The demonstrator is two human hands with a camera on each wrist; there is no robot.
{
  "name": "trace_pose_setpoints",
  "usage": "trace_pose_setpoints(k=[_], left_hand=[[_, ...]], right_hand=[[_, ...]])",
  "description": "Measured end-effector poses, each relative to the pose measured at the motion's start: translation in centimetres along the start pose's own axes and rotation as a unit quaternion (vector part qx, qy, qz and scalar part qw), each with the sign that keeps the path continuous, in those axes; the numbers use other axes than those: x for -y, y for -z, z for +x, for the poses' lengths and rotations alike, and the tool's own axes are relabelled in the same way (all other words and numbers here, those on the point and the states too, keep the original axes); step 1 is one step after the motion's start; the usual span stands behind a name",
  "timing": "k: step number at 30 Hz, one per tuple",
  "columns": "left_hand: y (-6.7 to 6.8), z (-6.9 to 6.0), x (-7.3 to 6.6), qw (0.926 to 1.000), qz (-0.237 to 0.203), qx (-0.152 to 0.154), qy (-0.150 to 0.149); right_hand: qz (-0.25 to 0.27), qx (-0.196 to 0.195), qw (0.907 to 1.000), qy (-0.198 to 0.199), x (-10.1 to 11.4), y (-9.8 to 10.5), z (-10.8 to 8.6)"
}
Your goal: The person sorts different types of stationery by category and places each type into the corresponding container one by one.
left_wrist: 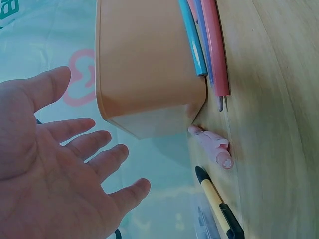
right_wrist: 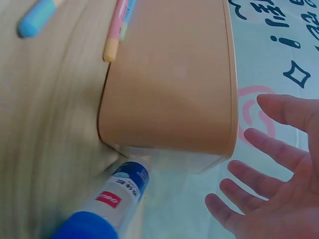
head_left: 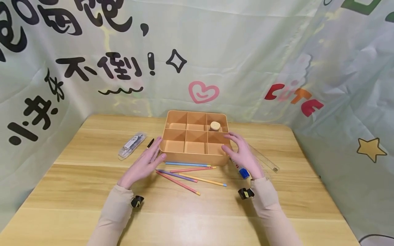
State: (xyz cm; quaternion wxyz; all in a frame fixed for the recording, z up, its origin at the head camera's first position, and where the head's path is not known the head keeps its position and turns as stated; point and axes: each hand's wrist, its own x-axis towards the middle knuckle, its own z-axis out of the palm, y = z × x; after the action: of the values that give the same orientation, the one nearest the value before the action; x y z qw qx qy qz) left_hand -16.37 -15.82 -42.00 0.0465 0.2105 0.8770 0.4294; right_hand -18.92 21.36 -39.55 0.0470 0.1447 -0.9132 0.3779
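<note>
Flanking the tan divided box [head_left: 197, 159], your two hands hold nothing. Left hand [head_left: 147, 161]: fingers spread, thumb apart, just beside the box's left wall. Right hand [head_left: 244, 153]: also spread, at the right wall. Can't tell from these angles whether any fingertip touches the rim. Box sits upright between your palms; round wooden-looking piece [head_left: 215, 125] is in its back right compartment, ahead of and inward from your right fingertips.

Watch the clutter round your grip. Blue-capped glue stick [right_wrist: 110, 199] lies below your right hand, near the box corner; come in low and that hand would likely set it rolling. Clear ruler [head_left: 265, 158] lies outward of the same hand. Black-tipped pen [left_wrist: 213, 198] and pink marker [left_wrist: 213, 147] lie near your left fingers, easy to sweep aside if you close in carelessly. Pencils [head_left: 204, 180] lie loose between your hands, the blue one nearest the front wall; dragging the box toward you would probably shove them. Uneven pressure, one hand early: box could skid or tip, rolling the round piece.
</note>
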Motion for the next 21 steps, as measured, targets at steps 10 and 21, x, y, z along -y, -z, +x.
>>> trace_pose_setpoints(k=[10,21], left_hand=[[0.4,-0.1,0.3,0.9997,0.011,-0.020,-0.005],[1.1,-0.3,0.4,0.9992,0.020,-0.031,0.015]], right_hand=[[0.050,-0.048,0.9976,0.010,-1.1,-0.4,-2.0],[0.100,-0.077,0.9916,-0.027,-2.7,-0.2,-3.2]])
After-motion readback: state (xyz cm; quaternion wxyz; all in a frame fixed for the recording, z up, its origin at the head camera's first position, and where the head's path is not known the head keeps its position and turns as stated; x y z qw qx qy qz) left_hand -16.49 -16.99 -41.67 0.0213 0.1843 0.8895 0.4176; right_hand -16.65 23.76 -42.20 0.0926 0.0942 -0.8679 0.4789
